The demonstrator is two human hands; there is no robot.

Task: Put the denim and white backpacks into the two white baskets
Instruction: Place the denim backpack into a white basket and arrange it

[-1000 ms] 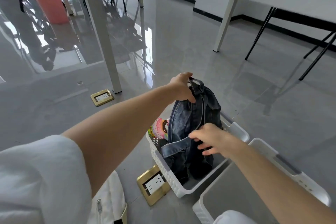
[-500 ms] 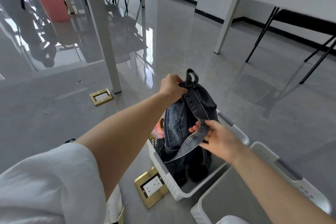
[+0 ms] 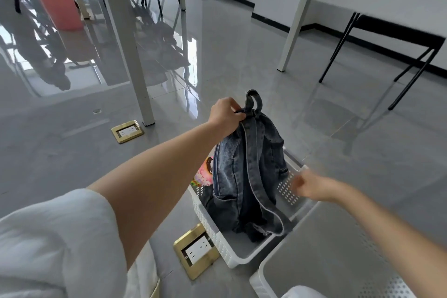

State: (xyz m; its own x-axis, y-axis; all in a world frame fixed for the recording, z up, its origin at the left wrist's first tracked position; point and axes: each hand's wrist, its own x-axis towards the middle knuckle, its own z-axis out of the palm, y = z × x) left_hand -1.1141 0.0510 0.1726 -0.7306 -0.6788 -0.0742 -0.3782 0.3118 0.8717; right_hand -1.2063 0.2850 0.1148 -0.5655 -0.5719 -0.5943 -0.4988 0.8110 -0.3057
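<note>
The denim backpack stands upright inside the farther white basket, with one strap hanging down toward the basket's near corner. My left hand grips the backpack at its top, beside the carry loop. Blurred and holding nothing, my right hand hovers to the right of the backpack, over the basket's right wall. The second white basket sits nearer, at the bottom right, with nothing visible in it. A piece of the white backpack shows at the bottom edge, below my left arm.
Two brass floor sockets sit in the grey tiles, the near brass socket touching the farther basket, the far brass socket by a white table leg. An orange bin stands far left. Black chair legs stand at the right.
My right hand has let go of the strap and pulled away to the right. The strap now hangs down into the basket. My left hand still holds the backpack's top.
</note>
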